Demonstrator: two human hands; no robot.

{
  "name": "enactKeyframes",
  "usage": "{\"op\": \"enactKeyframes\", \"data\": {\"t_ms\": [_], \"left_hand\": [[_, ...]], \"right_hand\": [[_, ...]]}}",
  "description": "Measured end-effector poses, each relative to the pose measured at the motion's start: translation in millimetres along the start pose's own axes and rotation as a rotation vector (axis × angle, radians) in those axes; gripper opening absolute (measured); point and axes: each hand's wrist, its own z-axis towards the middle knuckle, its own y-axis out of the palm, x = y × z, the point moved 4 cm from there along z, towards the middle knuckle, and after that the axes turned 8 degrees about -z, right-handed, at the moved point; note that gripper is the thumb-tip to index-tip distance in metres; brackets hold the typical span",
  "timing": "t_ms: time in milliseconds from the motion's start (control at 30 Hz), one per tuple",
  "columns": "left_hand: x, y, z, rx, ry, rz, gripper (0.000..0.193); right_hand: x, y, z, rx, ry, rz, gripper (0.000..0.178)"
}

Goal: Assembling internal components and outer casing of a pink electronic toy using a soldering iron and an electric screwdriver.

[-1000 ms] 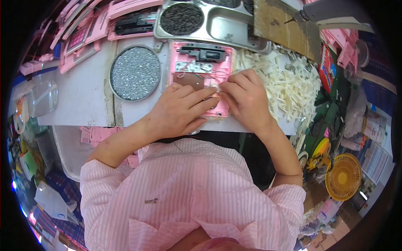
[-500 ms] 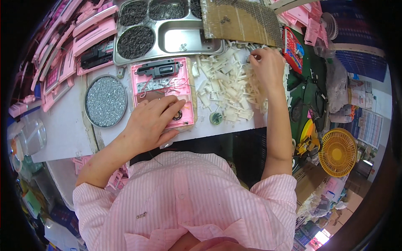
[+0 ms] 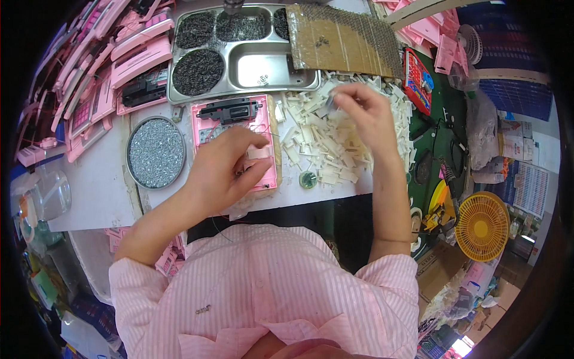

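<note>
A pink plastic housing [image 3: 269, 169] lies on the table, with a black module [image 3: 231, 110] fixed across its far end and thin wires over its middle. Above its near left part is my left hand [image 3: 224, 164], thumb and forefinger apart and the other fingers curled; it covers much of the housing. Over a heap of small white plastic pieces [image 3: 326, 140] hovers my right hand [image 3: 372, 122]. Its thumb and forefinger are pinched at a small greyish piece [image 3: 330, 103], too blurred to name.
A round dish of silvery small parts [image 3: 155, 152] stands left of the housing. Behind is a steel compartment tray [image 3: 239, 91] with dark screws, partly under a cardboard sheet [image 3: 344, 42]. Pink housings [image 3: 140, 63] are stacked far left. A small green-tinted round container [image 3: 308, 179] sits near the table edge.
My right hand has moved left over the white heap, a small piece now showing at its fingertips. My left hand has lifted, its thumb and forefinger now apart. The view has shifted slightly.
</note>
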Motion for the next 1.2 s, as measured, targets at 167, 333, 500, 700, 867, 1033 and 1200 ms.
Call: {"op": "enactKeyframes", "data": {"t_ms": [167, 333, 500, 700, 867, 1033, 1200], "left_hand": [[7, 26, 55, -0.112, -0.1, -0.242, 0.023], [16, 44, 64, -0.293, -0.2, -0.369, 0.021], [9, 77, 76, -0.352, -0.277, -0.635, 0.022], [16, 121, 112, -0.481, -0.616, -0.987, 0.028], [6, 134, 214, -0.422, -0.014, -0.126, 0.033], [-28, 136, 301, 0.095, 0.226, 0.468, 0.02], [-20, 152, 313, 0.066, 0.209, 0.671, 0.022]], "right_hand": [[-20, 40, -48, -0.098, 0.122, 0.413, 0.019], [-16, 32, -76, -0.004, 0.099, 0.45, 0.028], [-21, 7, -95, 0.213, -0.206, -0.085, 0.05], [2, -23, -118, 0.581, -0.28, -0.325, 0.03], [48, -57, -125, 0.769, 0.08, 0.462, 0.007], [77, -47, -111, 0.464, 0.095, 1.115, 0.008], [66, -47, -134, 0.373, 0.066, 1.29, 0.043]]}}
